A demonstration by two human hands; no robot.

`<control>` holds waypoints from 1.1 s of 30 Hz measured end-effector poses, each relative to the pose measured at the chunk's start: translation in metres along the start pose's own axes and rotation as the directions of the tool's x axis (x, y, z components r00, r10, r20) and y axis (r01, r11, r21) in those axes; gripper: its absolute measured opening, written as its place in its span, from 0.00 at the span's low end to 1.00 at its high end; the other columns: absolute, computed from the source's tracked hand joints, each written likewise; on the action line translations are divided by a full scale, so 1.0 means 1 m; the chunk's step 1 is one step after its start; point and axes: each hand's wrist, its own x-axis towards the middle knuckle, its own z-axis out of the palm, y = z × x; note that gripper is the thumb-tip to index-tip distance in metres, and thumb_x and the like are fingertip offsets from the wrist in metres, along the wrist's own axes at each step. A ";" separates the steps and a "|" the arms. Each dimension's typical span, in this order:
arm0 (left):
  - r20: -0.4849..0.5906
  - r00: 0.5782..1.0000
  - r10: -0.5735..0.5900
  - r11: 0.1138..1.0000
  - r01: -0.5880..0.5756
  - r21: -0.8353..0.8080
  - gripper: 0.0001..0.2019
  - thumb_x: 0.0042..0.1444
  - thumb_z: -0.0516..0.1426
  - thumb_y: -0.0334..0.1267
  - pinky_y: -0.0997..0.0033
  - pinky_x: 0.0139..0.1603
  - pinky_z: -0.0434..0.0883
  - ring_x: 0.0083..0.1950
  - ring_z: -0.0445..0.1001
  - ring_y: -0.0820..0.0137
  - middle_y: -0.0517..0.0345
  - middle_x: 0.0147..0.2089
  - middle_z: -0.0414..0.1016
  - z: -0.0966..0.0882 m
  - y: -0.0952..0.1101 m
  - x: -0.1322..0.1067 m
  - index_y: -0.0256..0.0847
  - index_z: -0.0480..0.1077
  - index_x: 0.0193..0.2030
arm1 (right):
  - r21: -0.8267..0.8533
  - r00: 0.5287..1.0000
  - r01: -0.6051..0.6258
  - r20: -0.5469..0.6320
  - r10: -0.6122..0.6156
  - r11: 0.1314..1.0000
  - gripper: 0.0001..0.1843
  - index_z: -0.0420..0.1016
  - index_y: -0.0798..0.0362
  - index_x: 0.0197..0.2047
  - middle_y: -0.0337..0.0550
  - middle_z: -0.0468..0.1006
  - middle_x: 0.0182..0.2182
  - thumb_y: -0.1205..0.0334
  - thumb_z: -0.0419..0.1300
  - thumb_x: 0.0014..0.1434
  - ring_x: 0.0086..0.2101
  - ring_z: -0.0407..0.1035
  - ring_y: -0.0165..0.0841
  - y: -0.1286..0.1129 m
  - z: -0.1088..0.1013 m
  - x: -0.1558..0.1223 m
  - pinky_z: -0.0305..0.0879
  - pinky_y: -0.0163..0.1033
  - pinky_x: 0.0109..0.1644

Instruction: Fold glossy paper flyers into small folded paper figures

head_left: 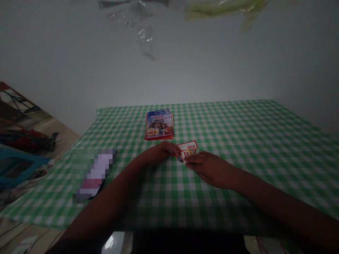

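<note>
In my grip, a red-and-white card (189, 151); under it, a green-and-white gingham tablecloth (225, 137); just beyond, red-and-blue leaflets (159, 124).

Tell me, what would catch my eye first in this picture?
The green-and-white checked tablecloth fills much of the view. Near its middle, a small red-and-white card is pinched between the left hand and the right hand. Just beyond them lies a colourful stack of leaflets.

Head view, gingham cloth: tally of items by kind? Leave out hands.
Leaflet stack: 1
Card: 1
Blurred object: 1
Total: 3
</note>
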 end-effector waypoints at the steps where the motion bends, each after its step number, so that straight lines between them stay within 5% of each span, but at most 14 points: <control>1: 0.005 1.000 -0.007 1.000 0.007 -0.002 0.18 0.57 0.51 0.20 0.61 0.56 0.71 0.51 0.77 0.68 0.52 0.50 0.79 -0.001 0.001 0.000 0.40 0.79 0.42 | -0.002 1.000 0.001 0.000 -0.001 1.000 0.24 0.68 0.51 0.62 0.47 0.73 0.60 0.71 0.51 0.64 0.59 0.66 0.39 0.000 0.000 0.000 0.62 0.53 0.63; 9: 0.057 0.995 -0.080 0.994 0.076 0.078 0.26 0.49 0.47 0.15 0.61 0.59 0.69 0.55 0.75 0.69 0.55 0.53 0.79 -0.010 0.003 -0.007 0.41 0.78 0.45 | -0.036 0.999 -0.006 0.042 0.007 0.999 0.23 0.67 0.52 0.62 0.47 0.72 0.60 0.68 0.50 0.65 0.59 0.66 0.40 -0.001 -0.001 -0.001 0.61 0.54 0.61; 14: -0.041 0.991 -0.126 0.963 0.132 0.235 0.12 0.61 0.55 0.30 0.62 0.56 0.69 0.51 0.75 0.67 0.53 0.50 0.79 -0.003 0.011 -0.006 0.41 0.75 0.49 | -0.096 0.998 -0.052 0.024 0.055 0.994 0.23 0.65 0.52 0.65 0.50 0.71 0.59 0.62 0.51 0.67 0.56 0.65 0.44 -0.008 0.002 0.006 0.61 0.55 0.58; 20: -0.090 0.990 -0.109 0.916 0.135 0.379 0.10 0.61 0.59 0.38 0.64 0.55 0.68 0.50 0.74 0.64 0.53 0.49 0.78 0.006 0.010 -0.005 0.41 0.75 0.48 | -0.185 0.991 -0.131 0.000 0.134 0.974 0.22 0.68 0.50 0.63 0.51 0.72 0.57 0.54 0.53 0.68 0.55 0.63 0.50 -0.018 0.008 0.015 0.60 0.59 0.56; 33: 0.063 0.993 0.095 0.969 -0.107 0.222 0.12 0.67 0.54 0.34 0.60 0.58 0.68 0.54 0.75 0.64 0.47 0.52 0.78 -0.007 0.002 -0.002 0.42 0.75 0.53 | -0.197 0.989 -0.145 -0.002 0.147 0.970 0.21 0.71 0.45 0.62 0.51 0.68 0.60 0.54 0.54 0.68 0.63 0.54 0.51 -0.015 -0.001 0.004 0.57 0.59 0.63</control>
